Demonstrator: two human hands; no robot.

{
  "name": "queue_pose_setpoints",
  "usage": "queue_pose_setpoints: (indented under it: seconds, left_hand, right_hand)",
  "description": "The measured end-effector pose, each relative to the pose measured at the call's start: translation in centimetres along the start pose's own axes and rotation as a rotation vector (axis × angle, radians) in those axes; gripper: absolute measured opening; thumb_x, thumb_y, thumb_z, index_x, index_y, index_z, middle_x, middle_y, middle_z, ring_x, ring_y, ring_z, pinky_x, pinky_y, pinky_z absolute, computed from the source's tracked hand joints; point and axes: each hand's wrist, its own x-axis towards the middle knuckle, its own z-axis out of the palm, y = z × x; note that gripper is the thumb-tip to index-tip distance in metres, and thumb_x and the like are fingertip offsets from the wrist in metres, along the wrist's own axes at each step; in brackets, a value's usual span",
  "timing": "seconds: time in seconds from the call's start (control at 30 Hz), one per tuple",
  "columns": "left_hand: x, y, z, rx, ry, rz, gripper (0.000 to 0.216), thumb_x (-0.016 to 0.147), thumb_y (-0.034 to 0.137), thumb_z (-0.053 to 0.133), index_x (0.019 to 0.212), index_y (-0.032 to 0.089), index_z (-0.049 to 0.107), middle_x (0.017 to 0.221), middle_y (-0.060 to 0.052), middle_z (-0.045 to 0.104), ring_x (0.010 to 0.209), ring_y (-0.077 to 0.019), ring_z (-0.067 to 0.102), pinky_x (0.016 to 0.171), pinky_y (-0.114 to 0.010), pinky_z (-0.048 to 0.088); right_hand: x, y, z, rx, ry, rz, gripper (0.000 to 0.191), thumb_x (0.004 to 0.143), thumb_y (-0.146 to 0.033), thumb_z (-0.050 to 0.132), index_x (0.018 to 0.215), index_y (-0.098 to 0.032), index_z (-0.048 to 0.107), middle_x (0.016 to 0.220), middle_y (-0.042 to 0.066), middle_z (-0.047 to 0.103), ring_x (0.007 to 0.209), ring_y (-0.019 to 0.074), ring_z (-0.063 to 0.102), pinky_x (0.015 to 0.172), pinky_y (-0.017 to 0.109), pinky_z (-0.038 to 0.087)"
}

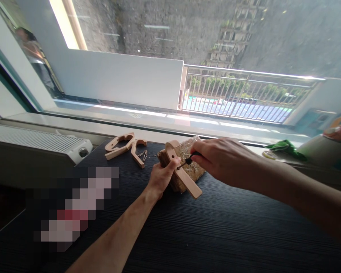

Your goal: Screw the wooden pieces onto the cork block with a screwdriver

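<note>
My left hand (160, 178) grips a pale wooden hook (190, 183) and presses it against a rough, bark-brown block (191, 148) on the dark table. The hook has a curved upper end, a straight lower end and two dark holes. My right hand (220, 158) is closed around the black handle of a screwdriver (189, 160). Its shaft slants down to the lower hole, close to my left thumb; whether a screw sits there is too small to tell. Left of the block lie more wooden hooks (138, 153) beside a small heap of screws (143, 154).
Beneath everything is a black wood-grain table (230, 231), with a pixelated patch on its left. A white radiator (45, 138) stands at the left, below the window. On the sill at right are a green cloth (287, 148) and a tape roll (269, 154).
</note>
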Motion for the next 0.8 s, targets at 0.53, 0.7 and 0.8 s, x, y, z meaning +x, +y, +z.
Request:
queue_pose_setpoints:
  seconds: [0.53,0.7,0.8]
  left_hand:
    - [0.1,0.3,-0.1,-0.01,-0.026,-0.009,0.045,0.061,0.053,0.07,0.081,0.012,0.072,0.075,-0.006,0.07,0.068,-0.019,0.063,0.058,-0.023,0.047]
    - [0.2,0.1,-0.2,0.011,-0.029,-0.009,0.046,0.062,0.054,0.069,0.083,0.013,0.072,0.078,-0.006,0.07,0.072,-0.0199,0.064,0.059,-0.023,0.048]
    - [0.1,0.3,-0.1,-0.059,-0.086,-0.015,0.042,0.063,0.049,0.071,0.084,0.013,0.071,0.078,-0.006,0.069,0.072,-0.0187,0.063,0.062,-0.023,0.049]
  right_hand:
    - [-0.7,0.6,-0.2,0.097,0.049,-0.098,0.016,0.084,-0.021,0.046,0.078,-0.018,0.061,0.068,0.001,0.061,0.058,0.0102,0.05,0.053,0.022,0.027]
    - [0.6,1.1,2.3,0.289,0.168,0.152,0.031,0.085,-0.035,0.047,0.064,-0.015,0.057,0.05,-0.002,0.046,0.044,0.0068,0.034,0.046,0.024,0.021]
    - [1.3,1.7,4.8,0.845,0.319,0.237,0.035,0.078,-0.049,0.054,0.071,-0.015,0.059,0.053,-0.004,0.045,0.046,0.0059,0.034,0.044,0.021,0.025]
